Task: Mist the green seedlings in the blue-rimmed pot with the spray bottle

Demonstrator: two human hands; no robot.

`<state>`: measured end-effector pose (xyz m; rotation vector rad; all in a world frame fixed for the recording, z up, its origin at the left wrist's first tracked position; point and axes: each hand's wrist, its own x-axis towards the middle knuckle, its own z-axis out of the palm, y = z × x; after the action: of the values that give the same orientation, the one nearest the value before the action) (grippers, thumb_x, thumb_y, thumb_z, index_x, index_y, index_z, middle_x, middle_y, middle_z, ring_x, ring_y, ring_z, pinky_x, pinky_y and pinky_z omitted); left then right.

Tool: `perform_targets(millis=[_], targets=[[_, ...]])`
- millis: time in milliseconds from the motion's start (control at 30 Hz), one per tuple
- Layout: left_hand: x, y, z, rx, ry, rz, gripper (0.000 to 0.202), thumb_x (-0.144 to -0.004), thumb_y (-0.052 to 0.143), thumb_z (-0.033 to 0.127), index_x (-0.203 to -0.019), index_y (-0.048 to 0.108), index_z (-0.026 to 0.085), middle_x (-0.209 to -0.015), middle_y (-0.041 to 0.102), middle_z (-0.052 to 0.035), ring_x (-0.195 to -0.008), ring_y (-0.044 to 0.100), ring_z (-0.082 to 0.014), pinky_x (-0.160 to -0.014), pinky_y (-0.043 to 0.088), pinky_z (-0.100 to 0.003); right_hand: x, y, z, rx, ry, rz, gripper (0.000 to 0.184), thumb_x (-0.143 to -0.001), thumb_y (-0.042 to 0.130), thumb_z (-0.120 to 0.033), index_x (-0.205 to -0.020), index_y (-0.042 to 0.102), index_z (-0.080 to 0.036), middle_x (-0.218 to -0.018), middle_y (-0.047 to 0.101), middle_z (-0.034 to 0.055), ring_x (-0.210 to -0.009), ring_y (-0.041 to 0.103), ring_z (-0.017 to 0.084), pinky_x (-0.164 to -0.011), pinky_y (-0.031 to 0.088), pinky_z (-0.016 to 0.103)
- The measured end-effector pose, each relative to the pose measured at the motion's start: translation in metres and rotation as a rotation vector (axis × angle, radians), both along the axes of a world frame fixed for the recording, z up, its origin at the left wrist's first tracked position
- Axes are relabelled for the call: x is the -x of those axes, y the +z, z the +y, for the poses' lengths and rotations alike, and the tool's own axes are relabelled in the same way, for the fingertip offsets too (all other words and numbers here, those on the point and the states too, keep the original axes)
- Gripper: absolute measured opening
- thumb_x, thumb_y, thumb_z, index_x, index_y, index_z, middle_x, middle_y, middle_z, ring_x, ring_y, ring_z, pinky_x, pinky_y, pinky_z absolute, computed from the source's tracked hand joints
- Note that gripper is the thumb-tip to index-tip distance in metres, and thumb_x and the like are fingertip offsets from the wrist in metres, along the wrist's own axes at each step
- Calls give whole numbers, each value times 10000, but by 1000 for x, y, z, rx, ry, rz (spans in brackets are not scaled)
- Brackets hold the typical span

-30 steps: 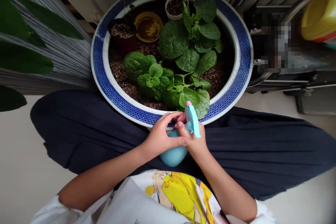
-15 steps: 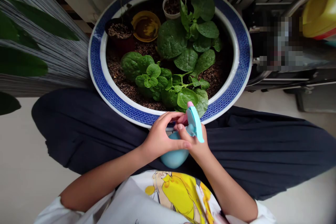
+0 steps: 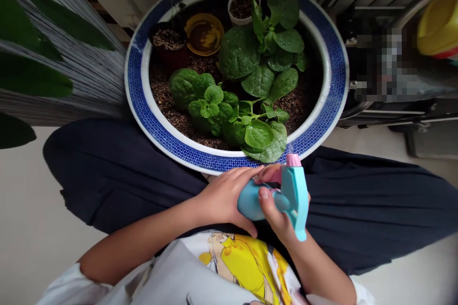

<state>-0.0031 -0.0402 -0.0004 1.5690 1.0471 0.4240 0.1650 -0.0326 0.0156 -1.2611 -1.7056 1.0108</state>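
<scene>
Between my two hands is a light blue spray bottle (image 3: 295,190) with a pink nozzle, tilted so its head leans right and its nozzle points at the planter. My left hand (image 3: 225,198) is wrapped round the bottle's round body. Closed about the neck is my right hand (image 3: 277,207), with its thumb on the near side and fingers by the pink trigger. A faint mist shows just above the nozzle. Beyond my hands, leafy green plants (image 3: 257,133) grow in dark soil inside a large round planter (image 3: 332,86) with a blue-patterned rim.
Inside the planter stand a dark red pot (image 3: 171,52), a yellow dish (image 3: 204,34) and a white pot (image 3: 239,7). Long leaves (image 3: 34,74) and grey string strands hang at left. Metal-framed equipment and a yellow container (image 3: 438,28) are at right.
The spray bottle has swung right and toward me, its head now clear of the leaves. My left hand has shifted onto its body, and mist has appeared at the nozzle.
</scene>
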Motion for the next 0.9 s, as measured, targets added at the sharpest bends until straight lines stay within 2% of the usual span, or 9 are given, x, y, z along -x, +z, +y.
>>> perform_targets(millis=[67, 167, 233, 333, 433, 567, 733, 833, 900], targets=[[-4, 0, -2, -55, 21, 16, 917, -526, 893, 405, -1336, 506, 219, -1329, 605, -132, -1247, 553, -383, -1055, 432, -555, -1, 7, 1, -42, 67, -10, 253, -844, 587, -322, -1079, 603, -230, -985, 661, 71, -941, 662, 252, -871, 564, 449], [-9, -1, -7, -104, 64, -24, 751, -574, 854, 389, -1247, 563, 221, -1245, 659, -98, -1187, 602, -358, -1029, 472, -503, 1, 18, 4, -59, 178, 8, 558, -818, 630, -421, -1318, 518, -201, -1266, 615, 130, -1233, 561, 341, -1048, 460, 558], [-13, -4, -12, -123, 91, -57, 723, -614, 830, 398, -1263, 556, 230, -1286, 644, -86, -1185, 608, -345, -1022, 491, -472, 3, 23, 4, -43, 214, 56, 609, -805, 647, -448, -1337, 497, -195, -1287, 599, 137, -1241, 554, 341, -1046, 465, 554], [-17, -11, -22, -140, 142, -50, 739, -625, 817, 367, -1289, 528, 217, -1326, 617, -101, -1207, 592, -348, -1039, 484, -482, 7, 25, 0, -66, 183, 37, 326, -808, 638, -300, -1116, 591, -204, -1066, 662, 100, -1033, 645, 276, -912, 545, 463], [-19, -18, -29, -172, 186, -12, 724, -595, 826, 350, -1234, 531, 178, -1236, 648, -125, -1177, 599, -345, -1035, 479, -500, 9, 24, -5, -83, 113, -21, 60, -822, 552, -162, -862, 566, -205, -788, 616, 41, -739, 630, 194, -693, 552, 354], [-20, -21, -29, -223, 186, -4, 644, -637, 794, 369, -1193, 531, 180, -1190, 655, -108, -1138, 612, -321, -1023, 484, -490, 8, 19, -5, -44, 104, -17, 50, -827, 541, -153, -817, 538, -202, -731, 577, 25, -665, 597, 174, -622, 523, 317], [-22, -19, -28, -221, 136, 16, 660, -665, 757, 298, -1261, 500, 176, -1260, 592, -115, -1199, 558, -336, -1047, 459, -488, 7, 13, 5, -26, 215, 109, 325, -799, 634, -235, -1117, 584, -187, -1113, 631, 116, -1111, 603, 285, -959, 506, 440], [-22, -15, -34, -193, 207, 94, 675, -611, 794, 309, -1211, 517, 172, -1227, 569, -130, -1164, 536, -360, -1017, 462, -526, 7, 11, 1, -23, 192, 96, 178, -822, 589, -192, -1000, 586, -199, -961, 629, 75, -929, 632, 232, -820, 536, 369], [-22, -13, -40, -110, 231, 98, 605, -597, 798, 277, -1133, 533, 180, -1128, 584, -103, -1077, 563, -318, -948, 509, -475, 6, 10, -6, -13, 125, 50, 58, -844, 535, -155, -867, 554, -205, -804, 587, 32, -742, 598, 182, -679, 512, 311]])
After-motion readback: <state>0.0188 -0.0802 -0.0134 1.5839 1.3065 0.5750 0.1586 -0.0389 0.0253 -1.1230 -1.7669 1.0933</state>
